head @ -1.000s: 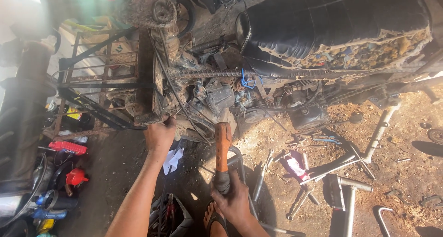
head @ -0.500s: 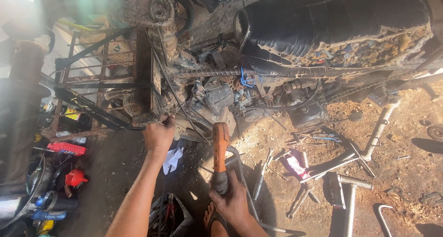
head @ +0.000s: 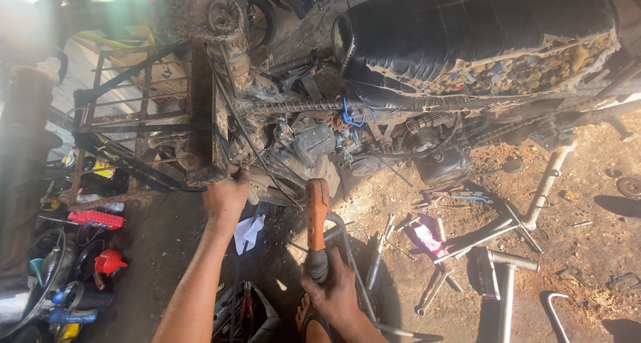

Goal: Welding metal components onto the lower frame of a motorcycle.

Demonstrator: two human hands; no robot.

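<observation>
Orange-handled tool (head: 316, 216) gripped in right hand (head: 332, 291); left hand (head: 227, 195) clasps rusty frame (head: 201, 126) edge; bare ground between.

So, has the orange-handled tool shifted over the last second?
Barely. The orange-handled tool is in the right hand, head up beside the engine, much as before. The left hand grips the rusty frame.

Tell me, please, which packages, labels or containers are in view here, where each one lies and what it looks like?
Flat packet: dirt floor right of the right hand, pink, white and dark.
Cardboard box: behind the rusty frame near the left hand, tan.
Red case: floor at left, long, ribbed.
Yellow labelled container: left, half hidden.
</observation>
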